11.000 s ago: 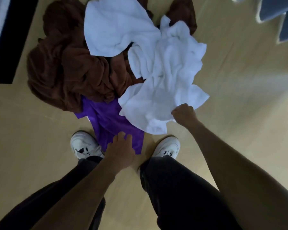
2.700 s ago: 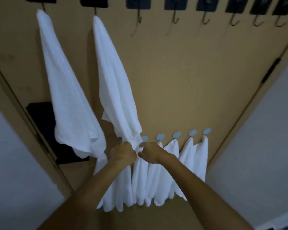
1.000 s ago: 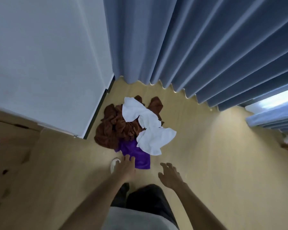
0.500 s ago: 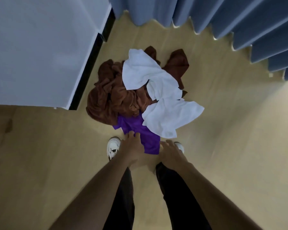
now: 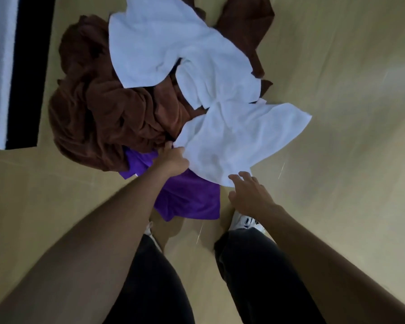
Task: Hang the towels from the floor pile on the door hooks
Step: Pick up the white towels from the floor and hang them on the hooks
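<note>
- Presently, left hand (image 5: 173, 157): closed on the near-left corner of the nearest white towel (image 5: 239, 141), fingers bunched into the cloth where it overlaps the brown and purple fabric; a corner likely suits this towel for slipping onto a hook.
- Right hand (image 5: 248, 195): fingers spread and loose, holding nothing, its fingertips at or just short of the same towel's lower edge; whether they touch the cloth cannot be told. Judged to be reaching for a second grip so the towel lifts flat, not dragging.
- Nearest white towel: lies topmost at the near-right side of the pile, partly on the bare wooden floor (image 5: 337, 206), so it can come away without disturbing the rest.
- Second white towel (image 5: 168, 43): crumpled, farther off, draped over the brown heap and touching the first.
- Brown towels (image 5: 108, 113): a bulky heap on the left and behind; the count cannot be told.
- Purple cloth (image 5: 187, 197): flattest item, partly under the brown heap and the white towel, its near edge just before the person's white shoes (image 5: 243, 223).
- Dark skirting and pale wall (image 5: 26, 66): upper left, near the pile.
- Door hooks: not in view; hanging of this towel not yet begun.
</note>
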`<state>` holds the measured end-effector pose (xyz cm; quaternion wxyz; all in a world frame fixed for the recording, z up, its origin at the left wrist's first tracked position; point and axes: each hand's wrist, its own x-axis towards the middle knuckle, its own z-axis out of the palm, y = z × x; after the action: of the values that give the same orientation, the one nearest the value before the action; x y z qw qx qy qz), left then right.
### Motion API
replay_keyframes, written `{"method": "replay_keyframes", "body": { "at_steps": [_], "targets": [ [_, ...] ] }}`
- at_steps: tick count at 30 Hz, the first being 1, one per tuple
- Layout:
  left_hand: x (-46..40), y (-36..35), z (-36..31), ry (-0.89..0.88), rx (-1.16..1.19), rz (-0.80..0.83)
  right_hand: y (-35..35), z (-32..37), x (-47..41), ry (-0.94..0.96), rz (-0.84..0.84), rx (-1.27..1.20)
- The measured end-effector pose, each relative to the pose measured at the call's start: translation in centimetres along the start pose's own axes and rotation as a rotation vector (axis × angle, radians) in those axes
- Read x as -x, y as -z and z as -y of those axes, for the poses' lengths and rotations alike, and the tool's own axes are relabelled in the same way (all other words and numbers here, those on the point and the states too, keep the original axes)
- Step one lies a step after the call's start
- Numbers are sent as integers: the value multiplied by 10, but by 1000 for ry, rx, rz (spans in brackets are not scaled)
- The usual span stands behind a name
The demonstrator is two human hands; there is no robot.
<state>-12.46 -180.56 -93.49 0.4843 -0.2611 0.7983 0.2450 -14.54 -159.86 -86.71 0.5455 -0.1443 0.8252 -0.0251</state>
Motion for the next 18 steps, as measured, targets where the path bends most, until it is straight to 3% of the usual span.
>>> {"method": "replay_keyframes", "body": {
  "at_steps": [5, 10, 18],
  "targets": [
    [15, 13, -11, -48, 60, -126, -8, 2, 19, -25, 85, -40],
    [130, 54, -46, -286, 265, -345, 36, 38, 91, 25, 35, -87],
    [372, 175, -82, -518, 397, -348, 185, 123, 259, 249, -408, -67]
  ]
}}
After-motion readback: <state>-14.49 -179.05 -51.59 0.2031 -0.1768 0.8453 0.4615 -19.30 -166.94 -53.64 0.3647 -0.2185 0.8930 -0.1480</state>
